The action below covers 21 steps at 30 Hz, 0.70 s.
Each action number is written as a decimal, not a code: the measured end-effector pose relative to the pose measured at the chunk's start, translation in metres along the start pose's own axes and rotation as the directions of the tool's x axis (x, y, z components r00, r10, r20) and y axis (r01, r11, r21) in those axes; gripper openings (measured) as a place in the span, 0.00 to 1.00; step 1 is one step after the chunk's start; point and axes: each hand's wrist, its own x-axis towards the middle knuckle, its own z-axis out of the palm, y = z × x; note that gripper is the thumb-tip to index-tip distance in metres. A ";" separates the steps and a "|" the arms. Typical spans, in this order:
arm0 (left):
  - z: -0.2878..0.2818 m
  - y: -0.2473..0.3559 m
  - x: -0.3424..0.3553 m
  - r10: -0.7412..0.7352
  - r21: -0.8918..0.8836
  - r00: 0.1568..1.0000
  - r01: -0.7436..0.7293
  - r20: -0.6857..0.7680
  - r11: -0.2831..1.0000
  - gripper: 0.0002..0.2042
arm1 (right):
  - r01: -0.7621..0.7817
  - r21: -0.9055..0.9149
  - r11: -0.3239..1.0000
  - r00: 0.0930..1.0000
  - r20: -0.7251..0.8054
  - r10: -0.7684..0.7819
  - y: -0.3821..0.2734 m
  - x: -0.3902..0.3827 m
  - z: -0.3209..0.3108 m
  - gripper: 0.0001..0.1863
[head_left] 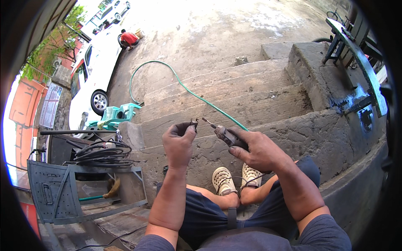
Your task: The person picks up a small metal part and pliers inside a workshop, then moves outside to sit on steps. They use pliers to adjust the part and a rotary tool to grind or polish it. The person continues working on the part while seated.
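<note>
My left hand (178, 144) pinches a small dark metal part (194, 124) between thumb and fingertips. My right hand (264, 151) is wrapped round a dark hand-held rotary grinder (227, 137), its thin bit (206, 120) pointing up and left toward the part. A short gap shows between the bit's tip and the part. A dark cord (253, 180) hangs below my right hand and crosses over my light clog shoes (224, 180). The part's exact kind is too small to tell.
Worn concrete steps (234, 94) lie ahead, with a green hose (180, 81) across them. At left are a grey metal frame (54, 192), coiled black cable (102, 152) and teal plastic chairs (119, 113). A person in red (130, 38) crouches beside a white car (98, 58). A bench (364, 62) stands right.
</note>
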 end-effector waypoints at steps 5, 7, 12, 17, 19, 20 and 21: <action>0.008 0.004 -0.008 0.355 0.405 0.935 -0.332 0.019 0.852 0.05 | 0.012 0.010 1.000 1.000 0.009 -0.012 -0.001 0.000 0.006 0.28; 0.011 0.006 -0.010 0.406 0.433 0.913 -0.380 0.036 0.817 0.05 | 0.019 0.002 1.000 1.000 0.007 -0.020 -0.001 0.000 0.008 0.27; 0.015 0.006 -0.014 0.473 0.465 0.878 -0.450 0.075 0.762 0.07 | -0.004 -0.019 1.000 1.000 -0.010 0.004 0.001 0.000 0.010 0.27; 0.019 0.003 -0.016 0.453 0.419 0.891 -0.425 0.037 0.802 0.06 | 0.008 0.041 0.999 1.000 -0.002 -0.008 0.002 0.000 0.011 0.28; 0.020 0.002 -0.016 0.441 0.403 0.897 -0.408 0.013 0.819 0.06 | 0.013 0.084 0.996 1.000 0.010 -0.014 0.003 0.000 0.010 0.28; 0.020 0.002 -0.016 0.435 0.397 0.900 -0.402 0.007 0.825 0.06 | 0.017 0.108 0.994 1.000 0.016 -0.018 0.004 -0.001 0.010 0.28; 0.020 0.002 -0.017 0.435 0.401 0.901 -0.397 -0.002 0.825 0.05 | 0.017 0.118 0.993 1.000 0.015 -0.019 0.005 -0.001 0.010 0.28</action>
